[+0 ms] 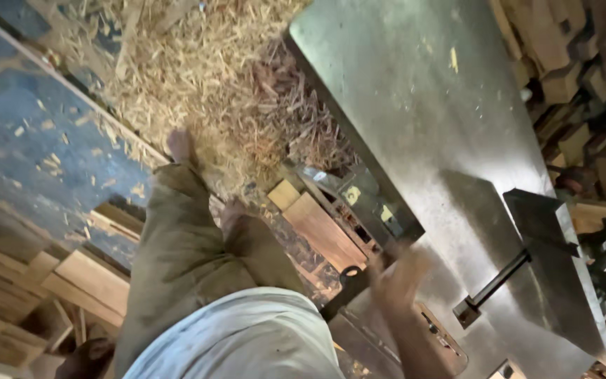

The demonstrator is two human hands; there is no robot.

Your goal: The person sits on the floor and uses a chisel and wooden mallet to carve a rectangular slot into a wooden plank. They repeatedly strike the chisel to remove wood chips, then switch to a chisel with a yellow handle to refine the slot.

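1. The person stands barefoot beside a woodworking planer, its long steel table (422, 105) bare of any board right now.
2. One hand (398, 281), blurred with motion, is over the near edge of the table; I take it for the right, but can't be sure. Whether its fingers are spread or curled I cannot tell, and it seems to hold nothing.
3. The other hand is out of view.
4. A heap of wood shavings (205, 91) covers the floor by the machine, so a good deal of planing looks done already.
5. Cut wooden blocks (583, 77) are stacked on the far side of the table, and planks (85, 281) lie near the person's leg; which of these are planed, I can't say.
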